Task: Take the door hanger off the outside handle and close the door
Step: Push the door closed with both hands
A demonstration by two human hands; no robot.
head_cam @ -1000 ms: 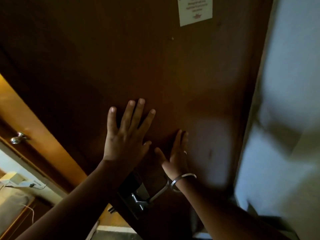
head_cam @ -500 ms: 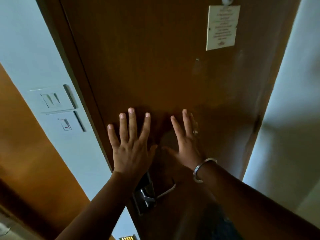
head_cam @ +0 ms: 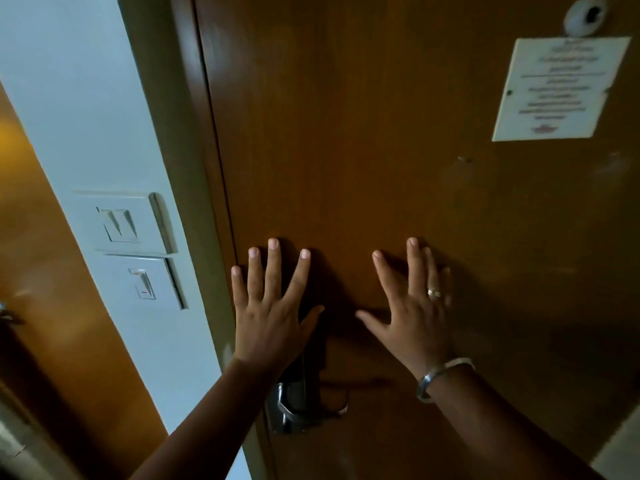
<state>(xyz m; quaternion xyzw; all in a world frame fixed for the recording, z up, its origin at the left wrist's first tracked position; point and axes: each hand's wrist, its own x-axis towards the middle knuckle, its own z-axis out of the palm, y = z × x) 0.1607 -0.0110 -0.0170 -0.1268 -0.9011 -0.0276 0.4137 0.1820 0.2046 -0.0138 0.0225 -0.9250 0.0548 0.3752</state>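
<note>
The brown wooden door (head_cam: 381,150) fills the middle of the head view, its left edge lying against the frame (head_cam: 180,168). My left hand (head_cam: 270,313) rests flat on the door with fingers spread, just above the metal lever handle (head_cam: 311,407). My right hand (head_cam: 412,313) is also flat on the door, fingers apart, with a ring and a metal bangle at the wrist. Neither hand holds anything. No door hanger is in view.
A white notice (head_cam: 557,90) and a peephole (head_cam: 585,13) sit at the door's upper right. Two white switch plates (head_cam: 131,247) are on the pale wall to the left. Further left is another wooden door with a knob (head_cam: 5,313).
The door has swung from ajar to flush against its frame. Both hands have stayed flat on it, and the view has shifted so the wall switches appear on the left.
</note>
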